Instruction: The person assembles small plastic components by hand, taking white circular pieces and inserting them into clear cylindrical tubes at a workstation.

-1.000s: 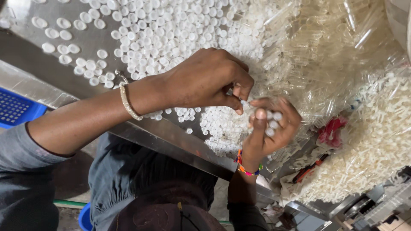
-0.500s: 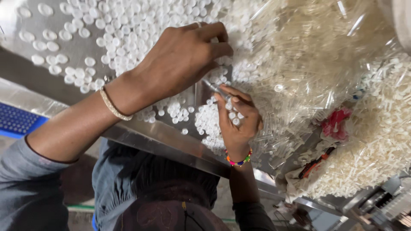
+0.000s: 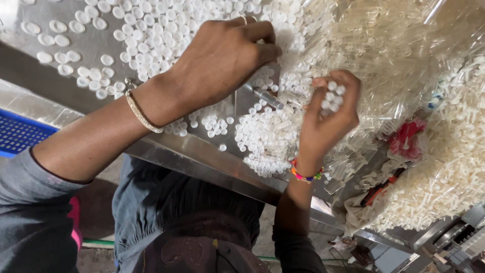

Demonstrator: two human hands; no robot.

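My left hand (image 3: pixel 222 65), a gold bangle on its wrist, lies palm down on a steel table (image 3: pixel 86 48), its bent fingers touching scattered small white plastic caps (image 3: pixel 151 30). My right hand (image 3: pixel 328 121), with a coloured thread on its wrist, is raised and cupped around a handful of the same white caps (image 3: pixel 333 93). Between the two hands a short metal pin (image 3: pixel 268 98) sticks out above a dense heap of caps (image 3: pixel 268 139) near the table's front edge.
A large clear plastic bag (image 3: pixel 399 55) of thin transparent pieces lies to the right. Beyond it is a heap of white plastic parts (image 3: pixel 454 162). A red item (image 3: pixel 406 139) and an orange-handled tool (image 3: pixel 381 187) sit between them. A blue crate (image 3: pixel 20 134) stands at the left.
My left hand moved from pinching beside the right hand up onto the scattered caps. My right hand lifted and shifted right with caps in it.
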